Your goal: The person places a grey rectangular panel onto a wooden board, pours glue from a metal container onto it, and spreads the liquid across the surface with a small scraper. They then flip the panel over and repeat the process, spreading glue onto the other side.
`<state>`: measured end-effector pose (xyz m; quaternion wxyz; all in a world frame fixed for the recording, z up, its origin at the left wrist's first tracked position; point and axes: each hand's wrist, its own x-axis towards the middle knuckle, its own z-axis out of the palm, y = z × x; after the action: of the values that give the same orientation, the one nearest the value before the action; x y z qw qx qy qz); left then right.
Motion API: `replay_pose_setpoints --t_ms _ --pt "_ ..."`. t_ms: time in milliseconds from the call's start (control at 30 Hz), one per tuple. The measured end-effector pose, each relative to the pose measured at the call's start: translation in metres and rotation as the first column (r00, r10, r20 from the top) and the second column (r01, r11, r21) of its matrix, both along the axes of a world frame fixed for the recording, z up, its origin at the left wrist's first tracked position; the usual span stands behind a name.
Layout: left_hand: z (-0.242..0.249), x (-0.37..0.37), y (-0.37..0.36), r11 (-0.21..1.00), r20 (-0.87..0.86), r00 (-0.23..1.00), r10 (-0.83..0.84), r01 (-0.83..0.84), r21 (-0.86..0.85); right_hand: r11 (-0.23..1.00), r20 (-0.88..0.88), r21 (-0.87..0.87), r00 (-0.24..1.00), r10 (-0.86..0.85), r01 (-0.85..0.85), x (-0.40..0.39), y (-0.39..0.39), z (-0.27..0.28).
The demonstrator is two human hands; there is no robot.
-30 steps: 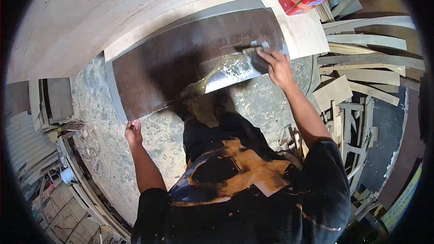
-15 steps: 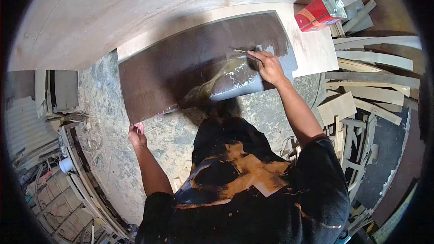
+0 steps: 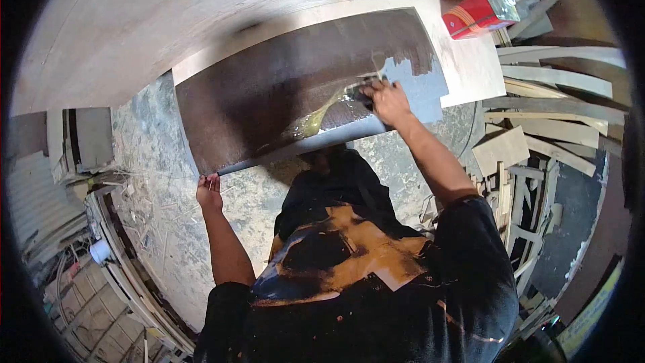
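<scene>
A large sheet (image 3: pixel 235 97), dark brown on most of its top, lies in front of me. Pale grey film (image 3: pixel 423 84) covers its right end and a strip along the near edge. Toward the near edge sits a glossy yellowish puddle of glue (image 3: pixel 312 123). My right hand (image 3: pixel 391 103) is closed on a thin flat spreader, partly hidden and blurred, at the puddle's right end. At the sheet's near left corner, my left hand (image 3: pixel 209 190) pinches the edge with its fingertips.
Under the sheet is a pale wooden board (image 3: pixel 474 77), carrying a red can (image 3: pixel 474 17) at far right. A tall plywood panel (image 3: pixel 201 13) rises behind. Wood offcuts (image 3: pixel 551 131) are stacked at right; long strips (image 3: pixel 134 282) lie at left. Debris litters the floor (image 3: pixel 154 161).
My right hand has shifted slightly left and nearer me with the spreader. The puddle has narrowed, and the grey area has grown at the right and along the near edge. My left hand stays at its corner.
</scene>
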<state>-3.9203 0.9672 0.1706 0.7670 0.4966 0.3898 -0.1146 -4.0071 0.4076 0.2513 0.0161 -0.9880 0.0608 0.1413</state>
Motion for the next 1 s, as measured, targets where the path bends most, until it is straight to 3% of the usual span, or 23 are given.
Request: replay_pose_setpoints --t_ms 200,267,333,400,433,567,700,767,800,867,1000 --pt "0.005 0.002 -0.007 0.997 -0.022 1.000 0.016 -0.014 0.070 0.998 0.077 0.067 0.997 0.003 -0.008 -0.074 0.006 0.018" --pt "0.007 0.004 -0.007 0.996 -0.036 0.999 0.032 -0.029 0.078 0.993 -0.045 0.117 0.999 -0.004 0.009 -0.072 -0.001 0.037" --pt "0.011 0.005 -0.007 0.997 -0.051 0.999 0.020 -0.016 0.074 0.989 0.053 0.142 0.997 -0.047 0.039 -0.062 -0.014 0.041" --pt "0.010 0.002 -0.004 0.992 -0.046 0.999 0.013 -0.008 0.124 0.969 0.349 0.176 0.909 -0.226 0.173 -0.050 -0.026 0.035" --pt "0.009 0.004 0.000 0.994 -0.033 0.999 0.004 -0.001 0.109 0.959 0.377 0.185 0.886 -0.270 0.213 -0.046 -0.028 0.029" --pt "0.008 0.010 0.010 0.993 -0.004 0.999 -0.033 0.033 0.116 0.978 0.359 0.048 0.910 -0.208 0.205 -0.070 -0.036 -0.029" --pt "0.016 0.017 0.005 0.975 -0.052 0.999 -0.010 0.021 0.223 0.990 0.252 -0.003 0.958 -0.136 0.141 -0.115 -0.054 -0.007" --pt "0.014 0.020 0.005 0.973 -0.069 0.997 -0.022 0.037 0.229 0.983 0.213 0.090 0.961 -0.178 0.163 -0.114 -0.072 0.021" --pt "0.014 0.019 0.007 0.970 -0.073 0.997 -0.026 0.043 0.241 0.968 0.308 0.158 0.922 -0.237 0.196 -0.095 -0.074 0.045" --pt "0.012 0.020 0.008 0.967 -0.074 0.997 -0.027 0.045 0.251 0.965 0.319 0.194 0.919 -0.233 0.178 -0.056 -0.095 0.061" --pt "0.007 0.022 0.014 0.962 -0.053 0.996 -0.067 0.078 0.263 0.988 0.206 0.090 0.968 -0.141 0.124 0.038 -0.117 0.037"
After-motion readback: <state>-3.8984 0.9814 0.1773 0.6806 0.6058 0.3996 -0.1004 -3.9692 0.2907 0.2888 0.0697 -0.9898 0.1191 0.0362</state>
